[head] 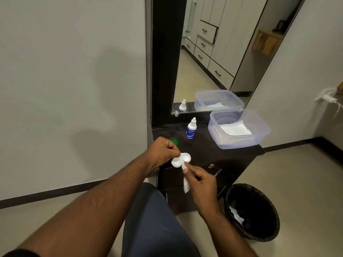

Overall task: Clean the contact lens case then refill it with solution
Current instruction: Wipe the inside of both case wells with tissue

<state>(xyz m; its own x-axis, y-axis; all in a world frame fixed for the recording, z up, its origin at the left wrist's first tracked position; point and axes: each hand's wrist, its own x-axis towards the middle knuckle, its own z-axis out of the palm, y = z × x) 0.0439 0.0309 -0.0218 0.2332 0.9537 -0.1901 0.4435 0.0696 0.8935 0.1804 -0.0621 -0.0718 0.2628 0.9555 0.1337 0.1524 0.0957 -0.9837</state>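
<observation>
Above the dresser top [204,145], left hand [163,151] pinches one two-well lens case [181,160]; right hand [201,184] grips one tissue [186,184]; one solution bottle [191,129] stands behind.

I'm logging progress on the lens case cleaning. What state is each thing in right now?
Lens case: caps off, held in the left hand.
Tissue: pinched in the right hand, tip at the case.
Green cap: off, lying on the cabinet top.
Solution bottle: upright, capped.
Plastic tub: lidless, tissues inside.
Bin: lined, crumpled tissue inside.
</observation>
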